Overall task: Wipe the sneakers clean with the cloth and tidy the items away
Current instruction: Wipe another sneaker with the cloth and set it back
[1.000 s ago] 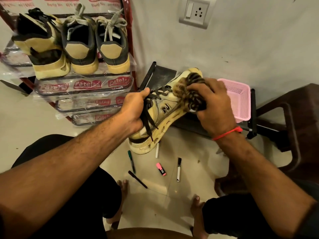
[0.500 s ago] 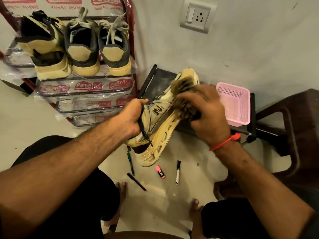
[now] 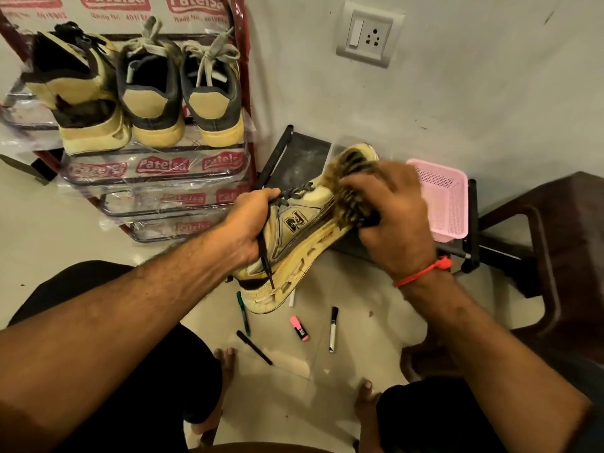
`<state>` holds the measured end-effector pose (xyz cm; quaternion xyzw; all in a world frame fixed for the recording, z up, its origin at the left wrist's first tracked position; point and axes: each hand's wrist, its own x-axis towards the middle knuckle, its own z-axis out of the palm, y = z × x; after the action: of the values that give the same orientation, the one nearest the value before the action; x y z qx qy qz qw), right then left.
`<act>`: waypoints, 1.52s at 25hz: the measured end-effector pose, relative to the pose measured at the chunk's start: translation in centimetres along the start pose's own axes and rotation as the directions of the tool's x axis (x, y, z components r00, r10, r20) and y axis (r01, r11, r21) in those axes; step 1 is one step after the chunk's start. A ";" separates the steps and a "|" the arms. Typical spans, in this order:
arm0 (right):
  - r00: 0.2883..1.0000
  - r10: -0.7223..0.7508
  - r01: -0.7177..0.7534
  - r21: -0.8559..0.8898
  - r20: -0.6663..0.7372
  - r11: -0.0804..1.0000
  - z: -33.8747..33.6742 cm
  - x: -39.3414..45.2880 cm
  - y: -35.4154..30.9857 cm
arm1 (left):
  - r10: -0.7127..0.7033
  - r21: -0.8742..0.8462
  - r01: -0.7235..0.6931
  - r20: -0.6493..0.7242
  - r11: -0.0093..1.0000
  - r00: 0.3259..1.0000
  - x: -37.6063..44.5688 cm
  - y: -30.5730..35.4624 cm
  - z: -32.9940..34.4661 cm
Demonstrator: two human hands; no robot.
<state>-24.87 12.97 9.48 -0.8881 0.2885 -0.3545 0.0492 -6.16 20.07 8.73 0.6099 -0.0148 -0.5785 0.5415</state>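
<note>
- One sneaker (image 3: pixel 304 230), cream with dark trim and an "N" on its side, is held in the air above the floor, toe tilted up toward the far right, heel low and near.
- Left hand (image 3: pixel 251 227): fingers curled tight around the sneaker's collar and dark laces (image 3: pixel 264 256), one lace end hanging below the fist.
- Right hand (image 3: pixel 389 217): fingers bent over a striped brown cloth (image 3: pixel 353 191), pressing it against the toe end of the sneaker; a red thread (image 3: pixel 421 273) circles the wrist.
- Three more sneakers (image 3: pixel 150 93) stand heels outward on the top shelf of a shoe rack (image 3: pixel 163 178) at the far left, its tiers wrapped in printed plastic.
- A pink basket (image 3: pixel 447 197) sits on a low black stand (image 3: pixel 294 158) by the wall, just right of the right hand.
- On the floor beneath the held sneaker lie a green pen (image 3: pixel 244 313), a black pen (image 3: pixel 254 347), a pink highlighter (image 3: pixel 299 328) and a white marker (image 3: pixel 332 329), near one another but apart; another white pen (image 3: pixel 292 297) is partly hidden by the sole.
- A brown plastic chair (image 3: pixel 555 256) stands at the right edge.
- A wall socket (image 3: pixel 369 32) is mounted above the stand.
</note>
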 end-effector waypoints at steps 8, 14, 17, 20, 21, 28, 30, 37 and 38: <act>0.999 0.035 -0.035 0.054 0.010 0.998 -0.9 1.2 1.5 | 0.242 0.135 -0.234 -0.046 0.963 0.969 0.0 0.7 0.4; 0.972 0.212 -0.208 0.052 -0.097 0.977 -2.1 0.8 3.5 | 0.352 0.212 -0.335 -0.047 0.918 0.935 -0.9 0.6 0.5; 0.993 -0.067 0.054 0.135 0.093 0.989 0.6 -1.2 -1.5 | 0.361 0.207 -0.339 -0.078 0.918 0.929 -0.3 1.0 0.0; 0.931 -0.302 0.285 0.108 0.206 0.952 2.4 -2.5 -4.3 | 0.380 0.271 -0.342 -0.101 0.900 0.919 0.0 1.2 -0.2; 0.938 -0.298 0.288 0.081 0.180 0.954 2.0 -1.7 -3.5 | 0.389 0.275 -0.351 -0.097 0.895 0.916 0.1 1.2 -0.4; 0.974 0.223 -0.221 0.056 -0.028 0.974 -1.1 0.3 2.2 | 0.518 0.421 -0.457 -0.038 0.784 0.855 -0.3 0.8 0.0; 0.996 0.052 -0.058 0.095 0.070 0.994 0.6 -1.2 -0.9 | 0.556 0.465 -0.479 -0.034 0.744 0.831 -0.1 0.5 0.0; 0.984 0.178 -0.179 0.024 0.029 0.984 -0.8 1.3 2.1 | 0.612 0.574 -0.533 0.070 0.622 0.788 -0.1 0.4 -0.1; 0.964 0.260 -0.261 0.022 0.052 0.965 -1.3 1.4 3.3 | 0.631 0.614 -0.558 0.122 0.558 0.766 -0.2 0.1 0.0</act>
<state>-26.47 9.61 10.29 -0.8500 0.3962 -0.3275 0.1152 -6.13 20.15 8.92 0.7417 -0.3777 -0.2879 0.4737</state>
